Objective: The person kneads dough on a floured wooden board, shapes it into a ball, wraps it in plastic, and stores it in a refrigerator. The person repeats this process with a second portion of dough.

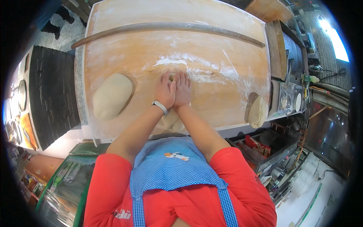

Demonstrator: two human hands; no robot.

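Side by side at the middle of the floured wooden board (210, 113), my left hand (165, 90) and my right hand (183, 89) press palms down on a piece of dough (171, 119). Their inner edges touch, and they hide much of this dough; its folded near end shows between my forearms. A watch with a light band is on my left wrist. A large smooth oval of dough (113, 96) lies on the board to the left. Near the right edge rests a smaller folded lump of dough (257, 112). White flour (204, 71) is scattered beyond my hands.
A long wooden rolling pin (170, 27) spans the far part of the board. Trays and utensils (289, 68) stand along the right side. At the left is a black-sided counter (54, 96); a person's legs (54, 22) show at the upper left.
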